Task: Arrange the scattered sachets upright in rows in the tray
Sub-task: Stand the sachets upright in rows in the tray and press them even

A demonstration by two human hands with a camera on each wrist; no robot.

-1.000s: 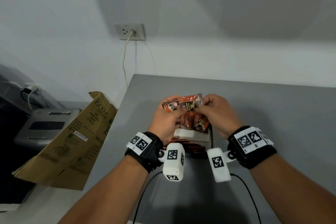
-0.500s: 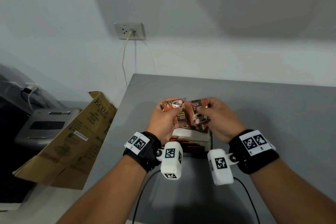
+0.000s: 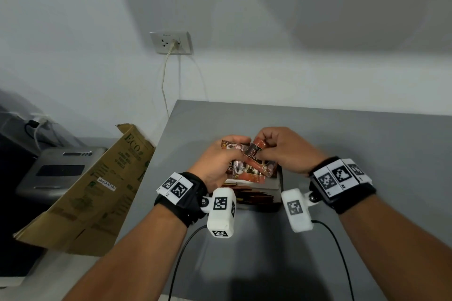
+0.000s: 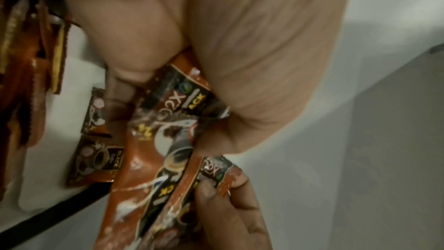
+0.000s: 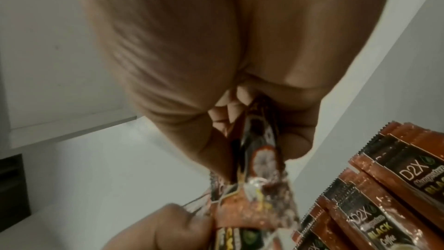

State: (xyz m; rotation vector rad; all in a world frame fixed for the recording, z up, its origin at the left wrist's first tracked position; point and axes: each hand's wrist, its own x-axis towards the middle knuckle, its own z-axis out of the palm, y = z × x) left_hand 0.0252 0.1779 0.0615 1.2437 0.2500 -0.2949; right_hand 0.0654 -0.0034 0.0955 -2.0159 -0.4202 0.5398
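Observation:
Both hands hold a bunch of orange-brown coffee sachets (image 3: 249,161) just above the white tray (image 3: 274,184) on the grey table. My left hand (image 3: 220,156) grips the bunch from the left, fingers curled round the sachets (image 4: 168,140). My right hand (image 3: 281,149) pinches one sachet (image 3: 256,148) by its upper end, the sachet (image 5: 259,140) showing between thumb and fingers in the right wrist view. Several sachets (image 5: 389,187) stand upright in a row in the tray. More sachets (image 4: 96,149) lie on the tray's white floor.
The grey table (image 3: 367,142) stretches right and behind the tray. A folded cardboard box (image 3: 97,190) leans at the table's left edge, beside a grey printer (image 3: 58,168). A wall socket (image 3: 171,43) with a cord hangs above. Black cables (image 3: 342,252) trail from the wrist cameras.
The sachets, held level a second ago, were pulled apart into two handfuls and now overlap again. My right hand has turned its sachet upright, and both hands have dropped slightly towards the tray.

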